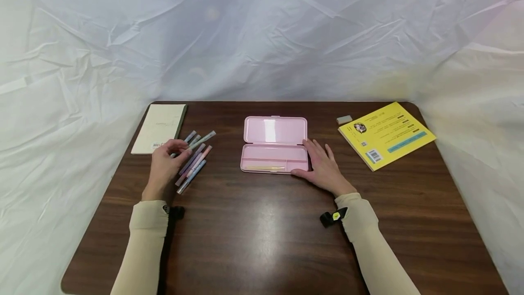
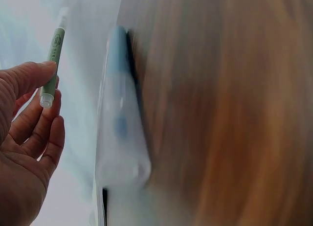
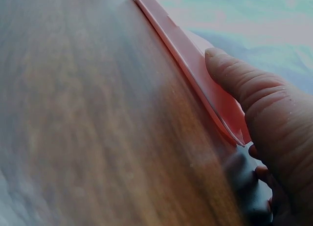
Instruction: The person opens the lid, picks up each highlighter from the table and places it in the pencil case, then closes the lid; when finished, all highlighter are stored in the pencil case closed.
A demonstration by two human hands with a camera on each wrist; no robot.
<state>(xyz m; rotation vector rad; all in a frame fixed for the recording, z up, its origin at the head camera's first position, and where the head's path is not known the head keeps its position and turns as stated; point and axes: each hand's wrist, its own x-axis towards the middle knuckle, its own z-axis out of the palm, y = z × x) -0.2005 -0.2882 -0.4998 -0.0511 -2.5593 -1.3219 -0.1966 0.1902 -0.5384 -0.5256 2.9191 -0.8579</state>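
Note:
My left hand [image 1: 167, 163] pinches a green pen [image 2: 55, 57] with clear ends between thumb and fingers, just over a group of several pastel pens [image 1: 192, 167]. In the left wrist view, a blurred blue-and-clear pen [image 2: 120, 108] lies on the table beside that hand. My right hand [image 1: 325, 167] holds the right end of a pink pencil case [image 1: 275, 151], thumb along the near edge and index finger by the hinge. The case lies with its lid raised. A thin yellow stick-shaped item [image 1: 264, 167] sits in its long front compartment.
Behind the left hand is a cream notebook [image 1: 159, 124] at the table's left edge. A yellow book [image 1: 386, 135] lies at the right, with a small grey-white eraser [image 1: 344, 119] at its far left corner. White cloth [image 1: 262, 58] hangs around the dark wooden table [image 1: 262, 240].

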